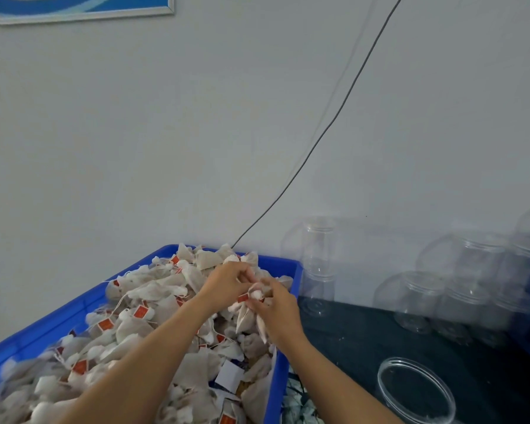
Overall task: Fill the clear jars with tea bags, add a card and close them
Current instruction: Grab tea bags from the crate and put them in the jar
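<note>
A blue crate (283, 264) is heaped with white tea bags (153, 295) carrying red tags. Over its far right part my right hand (277, 310) grips a small bunch of tea bags (248, 316) that hangs below its fingers. My left hand (227, 278) pinches at the top of that bunch with curled fingers. Several empty clear jars (410, 298) lie on their sides to the right. One open clear jar (416, 390) stands close at the lower right, its mouth facing up. A white card (229, 374) lies among the bags near the crate's right wall.
A dark table top (358, 341) lies to the right of the crate. A thin grey cable (318, 142) runs up the pale wall from behind the crate. A framed blue picture (83, 7) hangs at the top left.
</note>
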The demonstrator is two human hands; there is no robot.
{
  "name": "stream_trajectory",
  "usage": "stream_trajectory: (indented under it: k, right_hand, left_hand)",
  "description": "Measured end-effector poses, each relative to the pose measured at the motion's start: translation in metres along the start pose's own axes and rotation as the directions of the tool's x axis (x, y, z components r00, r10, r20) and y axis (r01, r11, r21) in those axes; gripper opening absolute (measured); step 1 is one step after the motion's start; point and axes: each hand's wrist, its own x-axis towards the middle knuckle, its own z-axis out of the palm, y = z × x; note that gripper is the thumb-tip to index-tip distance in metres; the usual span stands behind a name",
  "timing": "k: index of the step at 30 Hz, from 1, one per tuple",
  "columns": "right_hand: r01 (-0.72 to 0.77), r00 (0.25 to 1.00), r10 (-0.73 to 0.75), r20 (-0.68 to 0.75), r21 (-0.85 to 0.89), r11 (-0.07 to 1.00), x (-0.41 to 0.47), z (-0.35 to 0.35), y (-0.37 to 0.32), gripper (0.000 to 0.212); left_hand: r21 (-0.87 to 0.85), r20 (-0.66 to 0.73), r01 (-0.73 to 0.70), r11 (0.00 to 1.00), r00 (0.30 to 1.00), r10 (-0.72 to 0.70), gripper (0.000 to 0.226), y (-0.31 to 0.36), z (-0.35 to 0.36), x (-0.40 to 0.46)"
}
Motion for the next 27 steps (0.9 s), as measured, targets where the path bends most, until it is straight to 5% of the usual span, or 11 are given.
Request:
stream_trajectory:
  k: [4, 6, 7, 9, 11, 13, 21, 27]
  right_hand:
    - [-0.013, 1.0, 0.012, -0.006, -0.14, 0.99, -0.001, 0.0, 0.002, 0.016]
    - [-0.028, 0.999, 0.024, -0.025, -0.154, 0.988, -0.001, -0.001, 0.003, 0.017]
    - [-0.029, 0.999, 0.025, -0.022, -0.163, 0.986, -0.001, 0.0, 0.004, 0.019]
    - [-0.015, 1.0, 0.015, -0.004, -0.184, 0.983, -0.001, 0.0, 0.003, 0.02]
    - [0.019, 1.0, -0.019, 0.004, -0.214, 0.977, -0.002, 0.001, 0.003, 0.022]
    - [0.046, 0.999, -0.047, 0.005, -0.252, 0.967, -0.003, 0.0, 0.005, 0.027]
    - [0.071, 0.997, -0.079, -0.012, -0.322, 0.944, -0.002, 0.001, 0.006, 0.01]
    - [0.065, 0.996, -0.081, -0.03, -0.352, 0.934, -0.001, 0.001, 0.007, 0.017]
  left_hand:
    - [-0.113, 0.163, -0.008, 0.994, 0.986, 0.027, 0.003, 0.004, -0.006, 0.006]
    - [-0.218, 0.099, 0.037, 0.975, 0.995, -0.016, 0.005, -0.003, -0.014, 0.01]
    - [-0.184, 0.022, 0.05, 0.982, 0.999, -0.047, 0.006, -0.01, -0.016, 0.012]
    - [0.145, -0.134, 0.088, 0.985, 0.989, -0.069, 0.011, -0.03, -0.019, 0.015]
    - [0.567, -0.161, 0.099, 0.818, 0.987, -0.007, 0.017, -0.047, -0.019, 0.012]
    - [0.77, -0.098, 0.082, 0.633, 0.995, -0.01, 0.029, -0.065, -0.014, 0.009]
    - [0.856, -0.027, 0.089, 0.51, 0.991, -0.128, 0.049, -0.087, 0.005, 0.01]
    - [0.835, -0.139, 0.186, 0.518, 0.982, -0.129, 0.038, -0.079, 0.018, 0.021]
